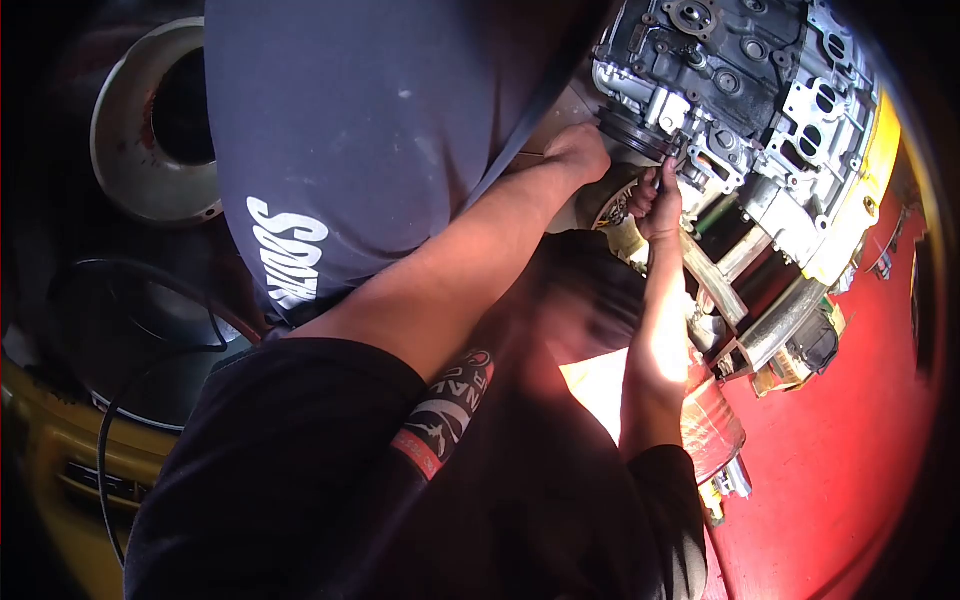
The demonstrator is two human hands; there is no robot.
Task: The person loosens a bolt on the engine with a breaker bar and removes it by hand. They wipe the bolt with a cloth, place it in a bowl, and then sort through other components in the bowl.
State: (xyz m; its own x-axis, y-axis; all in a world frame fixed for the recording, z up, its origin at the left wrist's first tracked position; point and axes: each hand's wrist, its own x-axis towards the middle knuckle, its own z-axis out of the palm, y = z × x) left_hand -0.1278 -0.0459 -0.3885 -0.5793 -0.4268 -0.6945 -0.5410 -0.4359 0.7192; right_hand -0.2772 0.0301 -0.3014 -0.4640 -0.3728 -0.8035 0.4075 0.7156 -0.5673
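An engine (715, 75) with a dark cover and bare silver metal parts sits at the upper right. At its near end is a black grooved pulley (632, 134). My left hand (580, 155) is closed in a fist at the left side of the pulley; what it grips is hidden. My right hand (657, 203) is closed just below the pulley, its thumb pointing up toward the engine. Something dark and thin shows by the right thumb, too small to name.
Close on the left stands another person in a dark blue shirt (370, 130). Metal stand bars (715, 280) support the engine above a red floor (810, 440). A round metal housing (125, 130), a black cable (105, 450) and a yellow panel (885, 150) are also around.
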